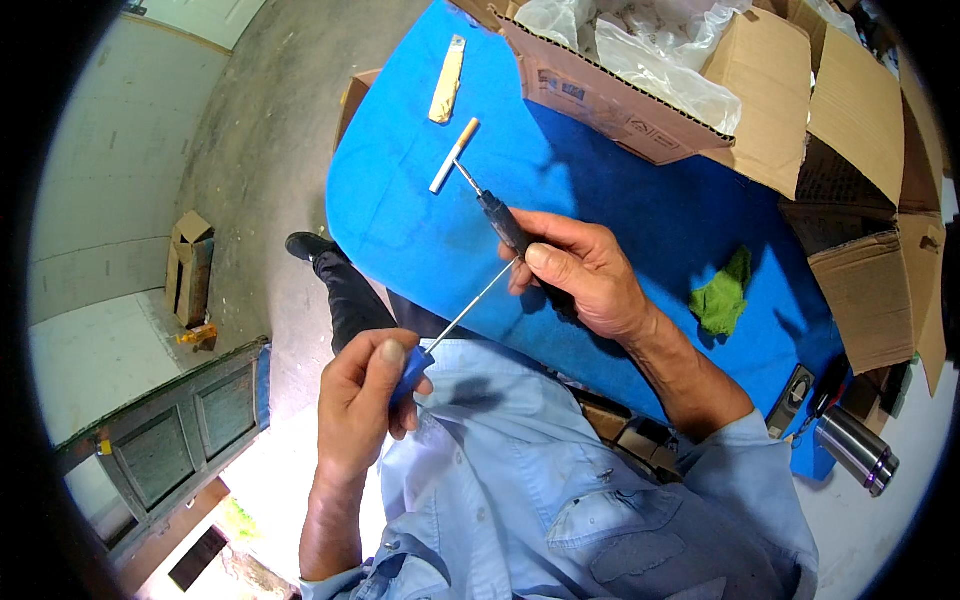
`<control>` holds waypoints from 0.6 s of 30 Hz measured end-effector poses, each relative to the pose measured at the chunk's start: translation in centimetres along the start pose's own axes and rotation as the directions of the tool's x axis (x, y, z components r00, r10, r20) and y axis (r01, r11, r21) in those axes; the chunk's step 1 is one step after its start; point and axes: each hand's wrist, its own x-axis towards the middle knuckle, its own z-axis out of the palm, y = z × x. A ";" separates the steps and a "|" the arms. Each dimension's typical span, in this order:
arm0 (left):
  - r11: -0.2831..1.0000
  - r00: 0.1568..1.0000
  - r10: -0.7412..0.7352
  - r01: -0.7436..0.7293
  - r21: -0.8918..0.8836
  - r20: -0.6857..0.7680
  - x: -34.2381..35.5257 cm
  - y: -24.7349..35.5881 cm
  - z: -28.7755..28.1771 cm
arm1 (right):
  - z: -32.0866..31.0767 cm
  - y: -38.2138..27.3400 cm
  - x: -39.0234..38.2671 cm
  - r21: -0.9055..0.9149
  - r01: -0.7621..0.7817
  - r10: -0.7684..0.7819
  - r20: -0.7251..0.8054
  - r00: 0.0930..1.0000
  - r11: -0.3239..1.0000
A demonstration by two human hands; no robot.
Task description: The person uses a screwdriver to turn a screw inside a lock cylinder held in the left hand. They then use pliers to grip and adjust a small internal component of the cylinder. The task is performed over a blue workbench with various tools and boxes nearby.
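Observation:
My left hand [365, 395] is closed round the blue handle of a screwdriver [470, 308], whose thin metal shaft points up and right. Its tip meets the side of a black-handled tool [505, 222], though my fingers partly cover that spot. My right hand [585, 270] grips this tool between thumb and fingers. A slim metal shaft leads from its far end to a white-and-tan rod [455, 155]; whether the two are joined or just overlap in view, I cannot tell. Beyond lies a narrow yellow object [448, 80] with a metallic end, on the blue table surface [400, 200].
An open cardboard box [620, 115] with clear plastic lining stands at the table's far right. A crumpled green cloth [722, 292] lies right of my right hand. A steel flask [857, 450] is at the right edge. A small carton [190, 268] stands on the floor at left.

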 end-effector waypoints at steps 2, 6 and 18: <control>0.997 0.999 0.049 -0.048 0.056 -0.005 -0.4 0.5 0.2 | 0.0 0.0 0.0 0.037 -0.017 0.017 -0.008 1.000 0.999; 0.964 0.980 0.192 -0.179 0.195 -0.046 -0.9 0.6 0.7 | -0.2 0.0 0.0 0.160 -0.072 0.078 -0.030 0.997 0.984; 0.882 0.899 0.416 -0.362 0.303 -0.137 -1.1 -0.2 1.2 | -0.8 -0.2 0.2 0.480 -0.140 0.142 0.033 0.989 0.866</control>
